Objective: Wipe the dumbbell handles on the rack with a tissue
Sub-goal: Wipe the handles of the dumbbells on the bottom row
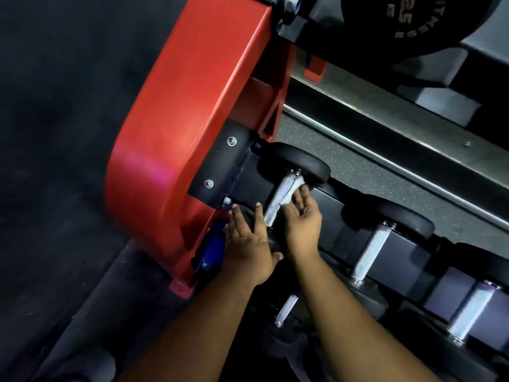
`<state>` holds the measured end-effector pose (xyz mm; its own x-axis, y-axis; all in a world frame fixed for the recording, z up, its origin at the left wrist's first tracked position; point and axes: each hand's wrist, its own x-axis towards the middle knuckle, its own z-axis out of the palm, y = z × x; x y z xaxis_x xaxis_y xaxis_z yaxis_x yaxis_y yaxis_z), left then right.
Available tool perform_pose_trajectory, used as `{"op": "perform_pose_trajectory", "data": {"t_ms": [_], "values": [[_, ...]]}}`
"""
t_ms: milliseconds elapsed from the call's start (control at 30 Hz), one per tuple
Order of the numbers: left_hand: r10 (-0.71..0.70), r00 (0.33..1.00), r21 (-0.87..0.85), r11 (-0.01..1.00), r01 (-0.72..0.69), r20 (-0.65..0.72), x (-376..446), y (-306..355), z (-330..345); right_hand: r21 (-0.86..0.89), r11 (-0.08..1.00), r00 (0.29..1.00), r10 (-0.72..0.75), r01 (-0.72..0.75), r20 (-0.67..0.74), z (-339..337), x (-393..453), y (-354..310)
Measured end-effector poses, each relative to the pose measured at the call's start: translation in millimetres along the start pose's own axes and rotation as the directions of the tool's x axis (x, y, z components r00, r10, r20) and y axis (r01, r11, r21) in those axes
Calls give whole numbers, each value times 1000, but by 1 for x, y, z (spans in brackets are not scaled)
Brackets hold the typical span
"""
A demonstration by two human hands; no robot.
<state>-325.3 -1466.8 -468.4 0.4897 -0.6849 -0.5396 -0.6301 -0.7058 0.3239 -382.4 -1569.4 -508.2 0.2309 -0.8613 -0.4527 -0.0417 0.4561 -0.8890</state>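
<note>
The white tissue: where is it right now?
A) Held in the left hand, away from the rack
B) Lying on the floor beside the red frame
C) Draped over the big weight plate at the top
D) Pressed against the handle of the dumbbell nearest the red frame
D: the tissue sits under the right hand's fingers against the knurled handle of the dumbbell closest to the red frame.

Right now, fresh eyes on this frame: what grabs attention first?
The big red rack end panel fills the left-centre. Just right of it, the right hand presses a white tissue with straight fingers against the knurled handle of the endmost dumbbell, while the left hand rests flat by that handle's near end. More dumbbells line the rack toward the lower right.
</note>
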Motion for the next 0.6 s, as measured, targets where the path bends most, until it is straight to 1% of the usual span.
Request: {"op": "perform_pose_trajectory", "data": {"t_ms": [33, 100, 133, 233, 300, 333, 400, 433, 467, 500, 533, 567, 600], "values": [[0, 1000, -1, 1000, 0, -2, 0, 0, 0, 56, 998, 999, 34, -35, 7, 5, 10, -8], [-6, 1000, -8, 1000, 6, 3, 1, -1, 1, 111, 987, 990, 106, -115, 89, 12, 16, -17], [-7, 1000, -11, 1000, 7, 3, 1, -2, 1, 97, 982, 980, 152, -165, 131, 11, 13, -17], [-9, 1000, -6, 1000, 9, 1, 2, -1, 2, -61, 960, 934, 282, -275, 222, -7, -9, -13], [-10, 1000, -15, 1000, 10, 3, 2, -2, 1, -11, 959, 918, 274, -283, 288, -11, -15, -19], [-10, 1000, -15, 1000, 10, 1, 1, -2, 1, 50, 958, 922, 258, -284, 288, -9, -9, -24], [0, 1000, -7, 1000, 0, -7, 1, -1, 0, 156, 935, 932, 279, -319, 231, -2, 12, -29], [2, 1000, -5, 1000, -2, -10, 0, -1, 0, 160, 927, 930, 305, -339, 204, 1, 21, -33], [2, 1000, -9, 1000, -2, -12, -1, 0, 0, 133, 922, 920, 333, -364, 208, 1, 26, -33], [-2, 1000, -7, 1000, 2, -12, -2, -1, 0, 57, 918, 895, 367, -393, 254, 0, 27, -31], [-2, 1000, -10, 1000, 1, -11, -3, 0, 0, -54, 915, 866, 397, -400, 305, -4, 23, -27], [-5, 1000, -10, 1000, 5, -12, -3, 0, 0, -166, 909, 840, 416, -382, 349, -11, 16, -20], [-8, 1000, -9, 1000, 7, -14, -3, 0, 1, -239, 905, 835, 419, -352, 356, -17, 10, -14]]}}
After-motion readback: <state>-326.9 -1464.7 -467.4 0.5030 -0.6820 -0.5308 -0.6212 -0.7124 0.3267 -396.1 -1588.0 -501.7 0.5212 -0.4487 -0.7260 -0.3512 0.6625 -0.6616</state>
